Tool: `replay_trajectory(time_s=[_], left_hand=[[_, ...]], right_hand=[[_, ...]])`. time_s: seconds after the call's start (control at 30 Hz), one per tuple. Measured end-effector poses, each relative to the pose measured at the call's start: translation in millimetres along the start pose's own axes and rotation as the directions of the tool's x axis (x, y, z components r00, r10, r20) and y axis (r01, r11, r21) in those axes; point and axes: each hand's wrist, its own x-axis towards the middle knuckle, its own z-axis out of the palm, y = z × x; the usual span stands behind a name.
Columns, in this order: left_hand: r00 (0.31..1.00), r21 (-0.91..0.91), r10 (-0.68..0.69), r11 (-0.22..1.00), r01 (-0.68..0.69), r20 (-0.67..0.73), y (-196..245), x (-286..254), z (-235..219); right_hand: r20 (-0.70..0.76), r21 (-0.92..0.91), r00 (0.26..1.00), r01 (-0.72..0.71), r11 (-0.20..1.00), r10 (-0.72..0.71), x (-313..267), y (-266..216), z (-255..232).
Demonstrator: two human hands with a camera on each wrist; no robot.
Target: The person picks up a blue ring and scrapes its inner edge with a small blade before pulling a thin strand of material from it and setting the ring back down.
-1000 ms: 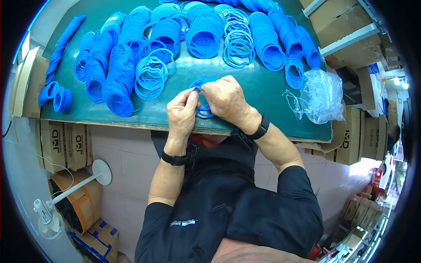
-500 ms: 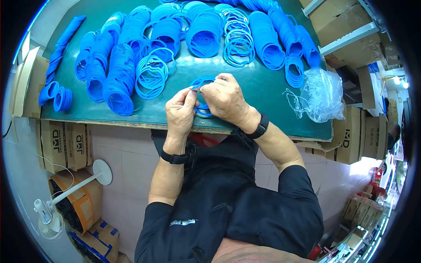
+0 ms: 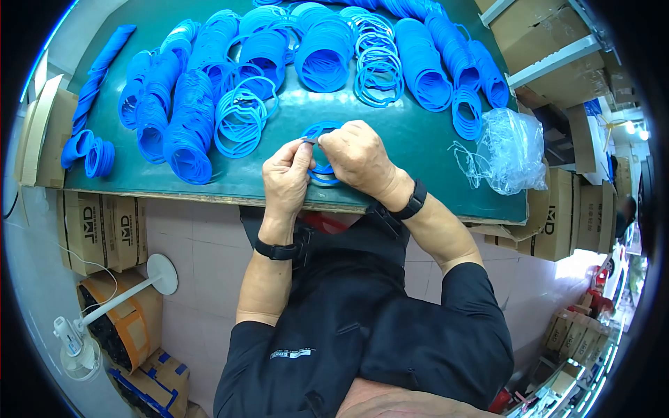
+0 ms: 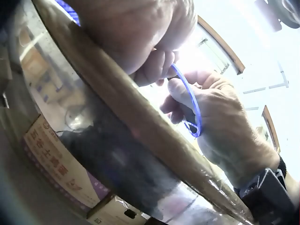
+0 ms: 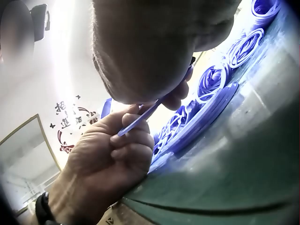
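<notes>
Near the table's front edge, both hands meet at a thin blue ring. The left hand pinches it between thumb and fingers; in the right wrist view the left hand has the blue strip at its fingertips. The right hand, curled with knuckles up, holds the ring's other side, as the right hand shows in the left wrist view. A small dark thing shows between the fingertips; what it is I cannot tell. More blue rings lie under the hands, partly hidden.
Rows of stacked blue rings cover the back of the green table. A clear plastic bag lies at the right; a twisted blue bundle is at the left. Cardboard boxes and a white fan stand beyond the table.
The hands stay almost in place. The right hand's fingers have shifted slightly, and the small dark thing between the fingertips shows more plainly than before.
</notes>
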Motion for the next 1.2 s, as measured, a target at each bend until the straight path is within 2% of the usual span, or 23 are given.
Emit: replay_trajectory(time_s=[0.1,0.17,0.2,0.27,0.37,0.57,0.67,0.87,1.07,1.2], left_hand=[[1.000,0.000,0.007,1.000,-0.007,-0.007,1.7,0.7,0.3],[1.000,0.043,0.018,0.999,-0.019,0.023,1.4,1.8,-0.6],[1.000,0.040,0.022,0.999,-0.023,0.019,2.1,2.4,-1.0],[0.999,0.040,0.001,0.999,-0.003,0.046,2.2,3.7,0.0],[0.998,0.050,0.015,0.999,-0.018,0.061,1.6,3.4,0.4],[0.994,0.115,0.003,0.993,-0.016,0.111,6.3,-0.4,-2.9],[0.994,0.140,0.014,0.990,-0.029,0.110,7.9,-1.2,-0.3],[0.984,0.139,0.001,0.990,-0.026,0.176,9.5,-1.7,-2.5],[0.979,0.119,-0.040,0.993,0.017,0.198,7.7,-2.0,-6.6],[0.976,0.124,-0.033,0.992,0.006,0.213,7.8,-2.4,-8.3]], right_hand=[[0.064,0.038,0.996,0.060,0.997,-0.063,-1.2,5.0,-0.9],[-0.073,0.056,0.997,0.029,0.998,-0.025,0.1,5.5,0.8],[-0.071,0.057,0.997,0.034,0.998,-0.030,0.7,5.8,0.7],[-0.101,0.004,0.995,-0.022,1.000,0.022,1.0,7.0,-1.6],[-0.043,-0.047,0.999,-0.011,0.999,0.009,5.0,0.5,-7.2],[-0.031,-0.201,0.999,0.025,0.979,-0.032,9.1,-0.1,-10.7],[0.034,-0.190,0.999,0.045,0.981,-0.039,7.7,-2.7,-8.2],[0.065,-0.149,0.997,0.061,0.987,-0.051,8.4,-5.9,-4.6],[-0.021,-0.123,0.997,0.068,0.990,-0.071,6.6,-4.2,-1.3],[-0.011,-0.085,0.998,0.064,0.994,-0.065,6.1,-3.3,0.8]])
